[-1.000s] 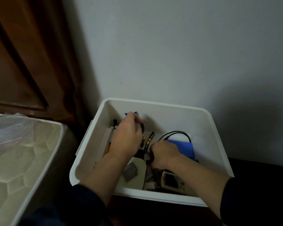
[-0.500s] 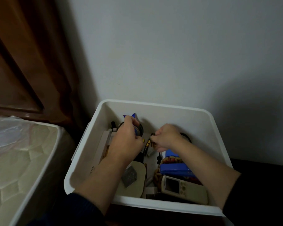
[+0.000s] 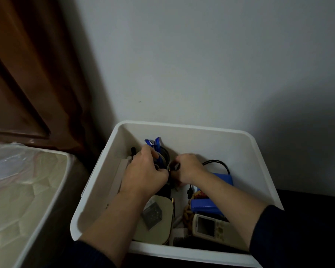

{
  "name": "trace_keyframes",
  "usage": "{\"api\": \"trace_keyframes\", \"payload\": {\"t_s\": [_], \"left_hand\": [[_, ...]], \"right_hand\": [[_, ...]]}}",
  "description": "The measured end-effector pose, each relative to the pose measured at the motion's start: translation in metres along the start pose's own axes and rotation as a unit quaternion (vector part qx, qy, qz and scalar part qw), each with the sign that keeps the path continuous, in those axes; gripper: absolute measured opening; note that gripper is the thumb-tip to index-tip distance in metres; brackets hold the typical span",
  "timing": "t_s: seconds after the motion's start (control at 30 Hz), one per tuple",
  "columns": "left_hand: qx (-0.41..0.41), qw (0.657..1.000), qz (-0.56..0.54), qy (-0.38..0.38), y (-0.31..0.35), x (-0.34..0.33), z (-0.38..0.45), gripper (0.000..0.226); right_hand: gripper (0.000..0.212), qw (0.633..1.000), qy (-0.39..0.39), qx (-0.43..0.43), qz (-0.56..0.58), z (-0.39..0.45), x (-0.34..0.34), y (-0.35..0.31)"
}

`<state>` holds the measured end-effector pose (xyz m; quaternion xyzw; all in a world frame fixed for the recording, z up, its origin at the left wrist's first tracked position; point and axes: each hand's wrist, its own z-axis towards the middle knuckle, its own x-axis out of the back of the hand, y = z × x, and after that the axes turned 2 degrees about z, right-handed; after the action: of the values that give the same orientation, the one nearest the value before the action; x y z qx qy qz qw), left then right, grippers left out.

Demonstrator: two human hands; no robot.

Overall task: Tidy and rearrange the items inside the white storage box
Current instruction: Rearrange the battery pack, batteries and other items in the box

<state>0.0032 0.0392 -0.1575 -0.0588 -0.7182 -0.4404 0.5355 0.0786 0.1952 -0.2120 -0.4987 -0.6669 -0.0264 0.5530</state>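
Both hands deep in white storage box [image 3: 217,132] on the floor by the wall — left hand [image 3: 145,171] curled round blue-handled items [image 3: 155,145], right hand [image 3: 188,168] pinching small dark cable end [image 3: 175,167]. Best to gather loose cable before lifting — avoid snagging.

No legible text, label, brand, number or sign. The remote control [image 3: 213,227] in the white storage box [image 3: 184,132] carries a blank screen and buttons whose markings are too small and dim to read.
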Motion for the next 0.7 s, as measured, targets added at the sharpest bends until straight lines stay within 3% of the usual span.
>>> {"api": "trace_keyframes", "payload": {"t_s": [0.1, 0.27, 0.53, 0.63, 0.7], "left_hand": [[-0.012, 1.000, 0.020, 0.003, -0.002, -0.003, 0.003, 0.030], [0.009, 0.999, 0.040, -0.013, -0.011, -0.009, 0.008, 0.018], [0.035, 0.998, 0.057, 0.005, -0.010, -0.012, 0.012, 0.025], [0.025, 0.998, 0.048, 0.011, -0.009, -0.014, 0.012, 0.030], [0.021, 0.999, 0.034, 0.011, -0.009, -0.015, 0.012, 0.036]], "right_hand": [[0.034, 0.998, -0.018, 0.020, -0.062, 0.004, 0.001, -0.002], [0.034, 0.996, -0.061, 0.026, -0.064, 0.005, -0.004, 0.001], [0.037, 0.983, -0.057, 0.019, -0.171, 0.006, 0.004, -0.003], [0.033, 0.989, -0.062, 0.014, -0.137, 0.002, 0.008, -0.001], [0.036, 0.997, -0.064, 0.023, -0.044, -0.002, 0.009, 0.001]]}}
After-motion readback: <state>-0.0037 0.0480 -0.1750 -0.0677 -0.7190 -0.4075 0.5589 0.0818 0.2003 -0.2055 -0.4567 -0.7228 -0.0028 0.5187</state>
